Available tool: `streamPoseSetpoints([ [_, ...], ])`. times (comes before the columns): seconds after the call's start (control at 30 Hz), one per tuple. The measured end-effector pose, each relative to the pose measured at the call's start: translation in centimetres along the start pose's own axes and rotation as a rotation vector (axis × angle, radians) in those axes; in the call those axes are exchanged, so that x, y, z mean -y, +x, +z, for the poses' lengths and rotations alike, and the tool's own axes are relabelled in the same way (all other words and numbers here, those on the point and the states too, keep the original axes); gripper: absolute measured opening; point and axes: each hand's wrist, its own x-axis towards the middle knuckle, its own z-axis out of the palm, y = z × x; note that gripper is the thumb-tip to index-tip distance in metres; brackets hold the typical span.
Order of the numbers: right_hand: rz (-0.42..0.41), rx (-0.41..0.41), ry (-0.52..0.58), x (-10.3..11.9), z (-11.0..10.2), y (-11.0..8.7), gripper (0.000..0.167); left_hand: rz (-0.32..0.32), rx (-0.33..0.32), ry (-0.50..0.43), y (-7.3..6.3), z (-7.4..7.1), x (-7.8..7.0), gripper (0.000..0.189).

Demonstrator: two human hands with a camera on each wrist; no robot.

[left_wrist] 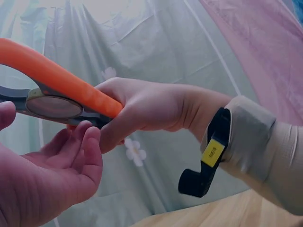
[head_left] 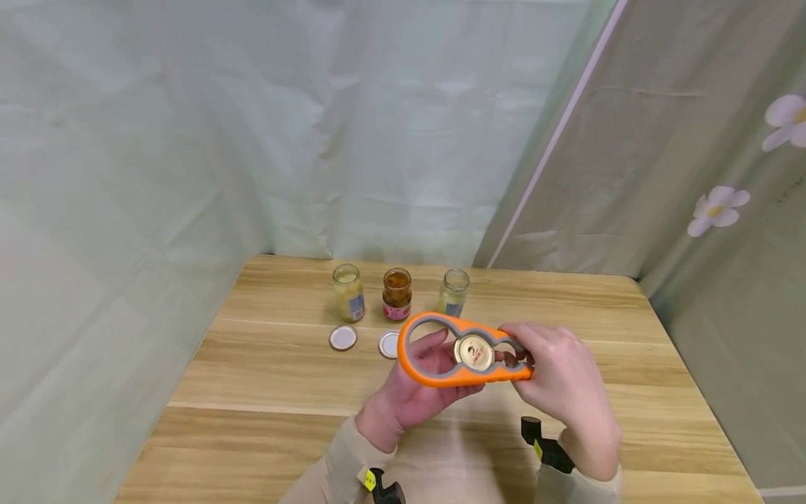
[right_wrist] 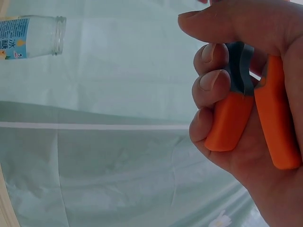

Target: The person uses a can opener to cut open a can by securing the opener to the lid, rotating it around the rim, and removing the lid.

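My right hand (head_left: 563,374) grips the two handles of an orange and grey jar opener (head_left: 441,380), its fingers curled round them in the right wrist view. A gold metal lid (head_left: 474,352) sits between the opener's grey inner edges, in the middle opening. Palm up, my left hand (head_left: 418,392) is just below the opener, with its fingers loosely bent under the lid. From the left wrist view, the underside of the lid (left_wrist: 54,107) faces down toward the left fingers (left_wrist: 90,146). Whether those fingers touch the opener, I cannot tell.
Three lidless glass jars stand toward the back of the wooden table (head_left: 252,392): a pale-filled one (head_left: 348,297), a brown-filled one (head_left: 397,288) and a clearer one (head_left: 455,285). Two lids, one left (head_left: 343,338) and one partly hidden (head_left: 387,344), lie before them. A curtain (head_left: 378,140) hangs behind.
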Motion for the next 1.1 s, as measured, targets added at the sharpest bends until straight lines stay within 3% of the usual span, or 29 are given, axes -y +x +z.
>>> streamPoseSetpoints([
  [0.13,-0.013,0.004,0.013,-0.05,0.05,0.11,0.042,0.021,0.091,-0.019,0.2,-0.16,0.16,0.046],
  [0.27,-0.02,0.007,0.016,-0.15,0.1,0.22,0.041,0.039,0.129,-0.014,0.25,-0.17,0.21,0.048],
  [0.53,-0.018,0.014,0.01,-0.17,0.22,0.21,0.049,0.016,0.096,-0.029,0.08,-0.07,0.54,0.043],
  [0.8,-0.029,0.016,0.017,-0.08,0.24,0.24,0.05,0.008,0.198,0.011,0.32,-0.41,0.53,0.063],
  [1.1,-0.036,0.018,0.027,-0.07,0.31,0.13,0.049,0.023,0.148,0.057,0.19,-0.73,0.82,0.053],
])
